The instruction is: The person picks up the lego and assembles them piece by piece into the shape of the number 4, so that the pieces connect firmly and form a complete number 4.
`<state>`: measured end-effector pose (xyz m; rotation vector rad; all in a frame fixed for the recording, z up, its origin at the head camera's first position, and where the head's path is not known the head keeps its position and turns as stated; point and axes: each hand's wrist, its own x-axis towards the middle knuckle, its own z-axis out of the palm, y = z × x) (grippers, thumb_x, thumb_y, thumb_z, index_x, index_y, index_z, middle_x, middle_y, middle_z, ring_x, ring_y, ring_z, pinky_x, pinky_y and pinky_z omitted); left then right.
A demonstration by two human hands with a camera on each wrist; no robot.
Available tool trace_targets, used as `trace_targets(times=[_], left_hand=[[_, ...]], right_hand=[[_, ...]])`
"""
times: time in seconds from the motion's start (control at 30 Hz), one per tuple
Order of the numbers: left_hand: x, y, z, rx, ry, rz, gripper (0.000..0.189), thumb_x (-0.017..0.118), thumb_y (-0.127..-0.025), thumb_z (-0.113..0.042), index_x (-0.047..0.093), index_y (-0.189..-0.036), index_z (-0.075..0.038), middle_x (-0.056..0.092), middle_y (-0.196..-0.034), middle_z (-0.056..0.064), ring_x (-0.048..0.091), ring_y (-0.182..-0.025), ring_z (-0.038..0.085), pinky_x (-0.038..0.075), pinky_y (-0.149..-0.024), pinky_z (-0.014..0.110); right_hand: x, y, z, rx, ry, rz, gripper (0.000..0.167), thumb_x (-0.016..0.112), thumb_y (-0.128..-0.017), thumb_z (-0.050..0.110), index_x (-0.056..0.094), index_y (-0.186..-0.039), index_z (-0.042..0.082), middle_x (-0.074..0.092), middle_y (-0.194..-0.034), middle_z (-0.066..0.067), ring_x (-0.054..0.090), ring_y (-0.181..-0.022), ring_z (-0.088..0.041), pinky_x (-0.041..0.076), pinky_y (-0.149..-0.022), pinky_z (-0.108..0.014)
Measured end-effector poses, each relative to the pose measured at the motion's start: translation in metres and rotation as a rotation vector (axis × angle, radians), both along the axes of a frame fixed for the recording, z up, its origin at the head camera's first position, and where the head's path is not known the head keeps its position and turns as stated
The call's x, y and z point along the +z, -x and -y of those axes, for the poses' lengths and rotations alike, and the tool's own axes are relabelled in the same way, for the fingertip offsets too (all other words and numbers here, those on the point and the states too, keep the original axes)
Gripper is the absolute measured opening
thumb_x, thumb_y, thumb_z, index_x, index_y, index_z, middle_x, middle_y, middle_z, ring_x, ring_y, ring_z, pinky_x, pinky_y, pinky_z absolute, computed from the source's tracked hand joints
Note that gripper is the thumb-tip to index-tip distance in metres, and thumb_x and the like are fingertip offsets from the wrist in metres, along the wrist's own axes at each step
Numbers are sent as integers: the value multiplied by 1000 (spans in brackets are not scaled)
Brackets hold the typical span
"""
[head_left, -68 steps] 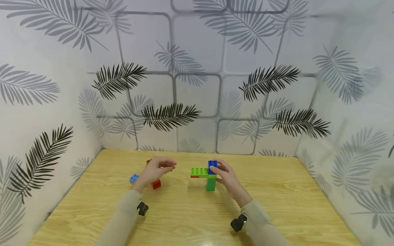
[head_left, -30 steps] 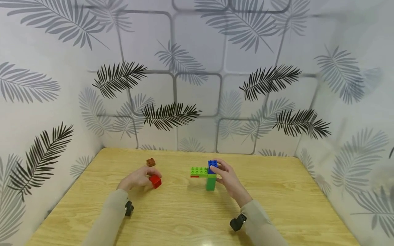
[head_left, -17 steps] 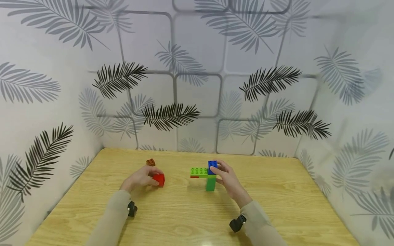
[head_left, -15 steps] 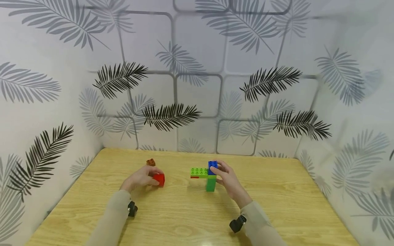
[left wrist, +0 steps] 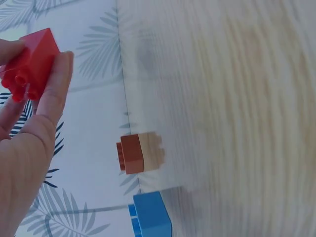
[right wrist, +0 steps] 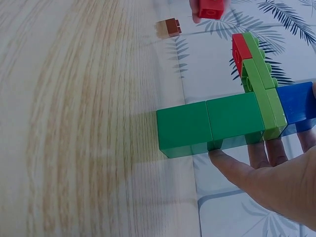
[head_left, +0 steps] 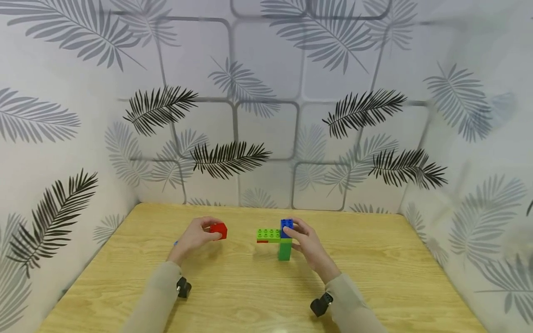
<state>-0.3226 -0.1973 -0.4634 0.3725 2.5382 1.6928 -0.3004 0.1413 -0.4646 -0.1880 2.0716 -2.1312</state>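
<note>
The left hand (head_left: 198,235) is pinching a boxy red plastic brick (head_left: 220,229), newly lifted toward the counter's back edge (head_left: 250,211) and free to move, while the right hand (head_left: 310,246) is gripping an upright green-and-blue plastic tower (head_left: 285,250).

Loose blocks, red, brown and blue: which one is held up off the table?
The loose red block, pinched in the left hand; the brown block and blue block rest on the table.

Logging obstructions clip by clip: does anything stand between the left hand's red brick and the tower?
Nothing visible does. Only open space separates the red brick in the left hand from the tower; the right hand grips the tower from the opposite side.
</note>
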Motion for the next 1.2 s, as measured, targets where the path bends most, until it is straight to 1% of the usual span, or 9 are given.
trace_targets(times=[0.1, 0.2, 0.23, 0.47, 0.67, 0.73, 0.97, 1.1, 1.2], left_hand=[[1, -2, -5, 5, -15, -27, 39, 70, -87, -6, 62, -125, 0, 65, -119, 20, 66, -96, 24, 55, -83, 35], [-10, 6, -8, 12, -21, -37, 40, 73, -86, -11, 63, -125, -6, 65, -119, 15, 65, -95, 22, 55, -81, 32], [-10, 7, -9, 8, -25, -34, 41, 73, -86, -11, 63, -126, -6, 65, -119, 14, 66, -96, 22, 55, -82, 34], [-11, 5, -16, -23, -64, -29, 43, 73, -87, -10, 62, -128, -10, 64, -123, 13, 66, -104, 25, 57, -83, 34], [-6, 4, -26, -34, -65, -100, 48, 75, -86, -15, 59, -131, -15, 65, -124, 12, 65, -108, 26, 57, -82, 32], [-4, 3, -29, -33, -71, -106, 48, 75, -86, -15, 59, -131, -16, 66, -123, 11, 64, -107, 26, 56, -81, 31], [0, -1, -43, -70, -8, -140, 54, 73, -90, -20, 54, -141, -19, 63, -125, 13, 64, -107, 26, 57, -78, 32], [3, -3, -54, -53, -43, -155, 59, 73, -89, -20, 49, -143, -22, 63, -125, 13, 65, -103, 27, 58, -76, 34], [2, -4, -62, -33, -64, -177, 57, 74, -89, -21, 50, -141, -20, 66, -120, 13, 66, -100, 25, 58, -75, 31]], right_hand=[[-2, 0, 0, 4, 1, -2, 51, 64, -95, 35, 51, -140, 16, 55, -129, -12, 53, -122, -36, 38, -106, -58], [-1, -1, 1, 6, -10, -1, 52, 63, -96, 34, 49, -142, 16, 54, -131, -13, 51, -125, -37, 38, -107, -58], [-1, -2, 1, 6, -11, 1, 52, 63, -96, 34, 48, -142, 16, 53, -132, -14, 50, -126, -39, 37, -107, -59], [-3, -5, 0, 0, -27, 18, 50, 63, -96, 34, 49, -141, 17, 51, -134, -15, 55, -121, -30, 39, -107, -58], [-3, -3, -1, -3, -16, 12, 53, 64, -95, 37, 49, -142, 18, 52, -134, -13, 56, -119, -28, 39, -107, -57], [-3, -2, -1, 6, -16, 6, 55, 64, -95, 37, 47, -143, 17, 52, -134, -14, 55, -121, -30, 39, -107, -57], [-4, -1, -1, 12, -29, 8, 55, 62, -96, 36, 45, -144, 14, 50, -135, -16, 54, -122, -31, 37, -108, -59], [-4, 0, 0, 3, -23, 6, 54, 63, -96, 36, 47, -144, 15, 50, -136, -16, 55, -121, -28, 38, -108, -58], [-2, 1, 1, 2, -17, 0, 54, 63, -96, 36, 47, -143, 16, 50, -136, -15, 55, -120, -28, 38, -108, -58]])
